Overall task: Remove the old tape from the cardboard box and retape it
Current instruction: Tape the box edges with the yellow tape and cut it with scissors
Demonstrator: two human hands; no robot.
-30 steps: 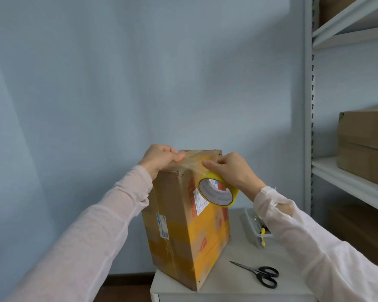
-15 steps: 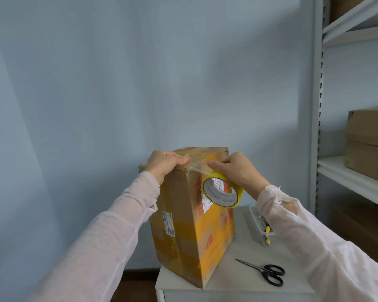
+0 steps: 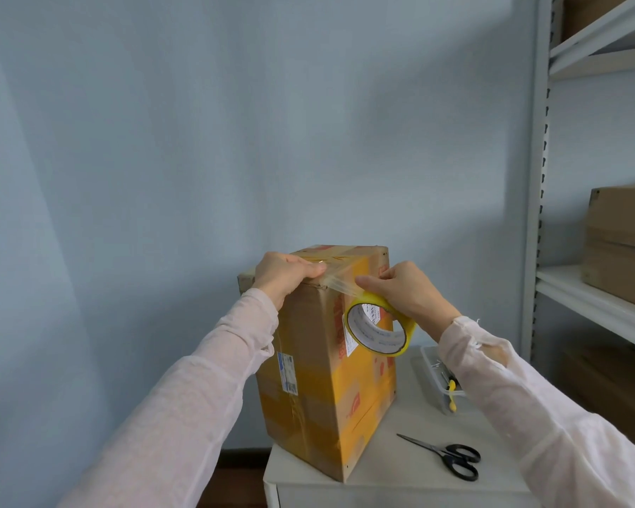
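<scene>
A tall cardboard box [image 3: 310,383] with yellow tape bands stands upright on a small white table [image 3: 393,467]. My left hand [image 3: 283,275] grips the box's top near edge, its thumb pressing the free end of clear tape onto it. My right hand [image 3: 406,291] holds a yellow tape roll [image 3: 378,328] in front of the box's upper right face. A short clear strip [image 3: 340,282] stretches between the two hands.
Black scissors [image 3: 451,457] lie on the table's right front. A clear plastic tray [image 3: 437,379] with small tools sits behind them, partly hidden by my right sleeve. A metal shelf rack [image 3: 598,298] with brown boxes [image 3: 620,247] stands at the right.
Both hands stay on the box top and the roll. The roll has come slightly away from my left hand, so the clear strip is a bit longer. The view has shifted a little.
</scene>
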